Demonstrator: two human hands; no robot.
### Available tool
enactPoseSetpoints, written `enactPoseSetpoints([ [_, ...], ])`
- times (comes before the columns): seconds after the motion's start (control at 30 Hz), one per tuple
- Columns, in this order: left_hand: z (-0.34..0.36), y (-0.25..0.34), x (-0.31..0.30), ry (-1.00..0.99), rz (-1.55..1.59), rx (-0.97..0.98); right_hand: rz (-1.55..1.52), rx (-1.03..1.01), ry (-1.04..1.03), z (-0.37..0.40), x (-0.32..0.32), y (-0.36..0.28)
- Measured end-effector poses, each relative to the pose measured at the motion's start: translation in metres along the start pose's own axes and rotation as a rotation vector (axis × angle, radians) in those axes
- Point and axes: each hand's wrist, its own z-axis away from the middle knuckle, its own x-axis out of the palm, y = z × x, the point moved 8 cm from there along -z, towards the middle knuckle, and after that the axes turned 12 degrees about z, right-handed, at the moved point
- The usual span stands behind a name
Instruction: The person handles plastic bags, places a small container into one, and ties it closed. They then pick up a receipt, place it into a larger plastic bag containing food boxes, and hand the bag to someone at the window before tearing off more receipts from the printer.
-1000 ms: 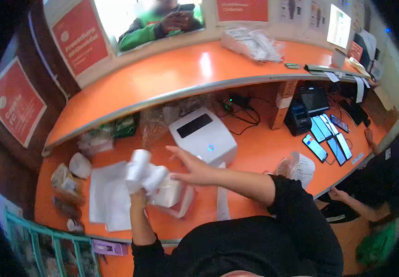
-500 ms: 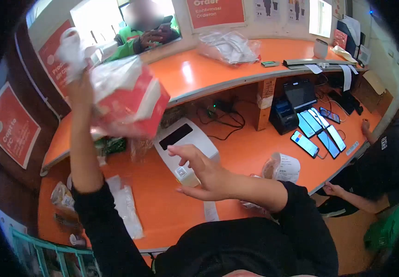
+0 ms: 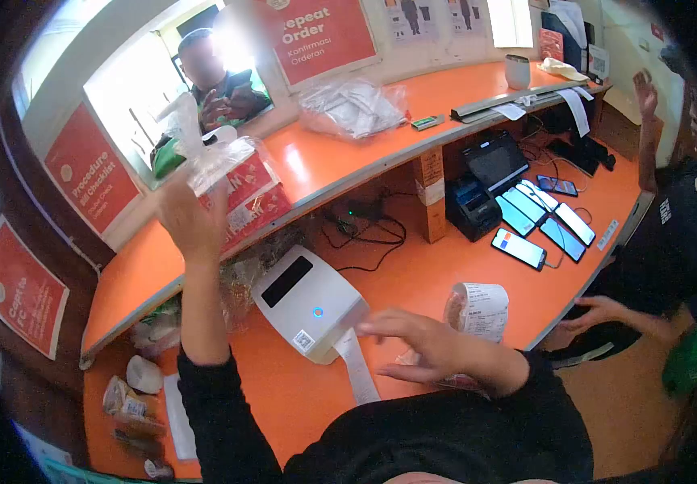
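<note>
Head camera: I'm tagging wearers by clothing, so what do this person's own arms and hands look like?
Both arms wear long black sleeves of one plain top, with no markings visible. The left sleeve ends partway up the forearm; the right sleeve ends nearer the wrist. The left hand and right hand are bare: no gloves or watch show.

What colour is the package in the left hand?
Package: red and white, head view.
</note>
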Motion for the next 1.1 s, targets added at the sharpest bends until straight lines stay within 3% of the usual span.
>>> enactPoseSetpoints([
  [0.1, 0.064, 0.002, 0.032, -0.518, 0.203, -0.157, -0.142, 0.236, 0.034, 0.06, -0.014, 0.024],
  [0.2, 0.077, -0.003, 0.042, -0.422, 0.191, -0.028, -0.147, 0.377, 0.127, 0.116, -0.019, 0.047],
  [0.3, 0.071, -0.021, 0.061, -0.531, 0.234, -0.182, -0.206, 0.489, 0.265, 0.158, -0.023, 0.045],
  [0.33, 0.067, -0.025, 0.066, -0.49, 0.218, -0.138, -0.238, 0.524, 0.318, 0.169, -0.023, 0.043],
  [0.43, 0.075, -0.047, 0.102, -0.643, 0.215, -0.351, -0.225, 0.486, 0.481, 0.188, -0.024, 0.027],
  [0.53, 0.086, -0.059, 0.129, -0.686, 0.145, -0.447, 0.06, 0.449, 0.421, 0.189, -0.027, 0.013],
  [0.6, 0.098, -0.073, 0.143, -0.557, 0.071, -0.354, 0.206, 0.439, 0.384, 0.191, -0.029, 0.006],
  [0.67, 0.095, -0.057, 0.135, -0.524, 0.069, -0.301, 0.301, 0.447, 0.338, 0.197, -0.031, 0.007],
  [0.77, 0.097, -0.019, 0.107, -0.539, 0.207, -0.256, 0.735, 0.621, 0.585, 0.227, -0.053, 0.009],
  [0.83, 0.108, 0.021, 0.077, -0.448, 0.368, -0.197, 0.731, 0.799, 0.617, 0.255, -0.056, 0.03],
  [0.9, 0.127, 0.069, 0.056, -0.576, 0.61, -0.127, 0.728, 0.909, 0.585, 0.27, -0.056, 0.043],
  [0.93, 0.15, 0.089, 0.057, -0.679, 0.837, -0.165, 0.831, 0.848, 0.495, 0.286, -0.045, 0.059],
  [1.03, 0.227, 0.168, 0.05, -1.056, 1.384, -0.584, 0.503, 0.954, 0.312, 0.333, 0.004, 0.106],
  [1.1, 0.28, 0.216, 0.049, -1.253, 1.539, -0.695, 0.445, 0.995, 0.388, 0.324, 0.003, 0.097],
])
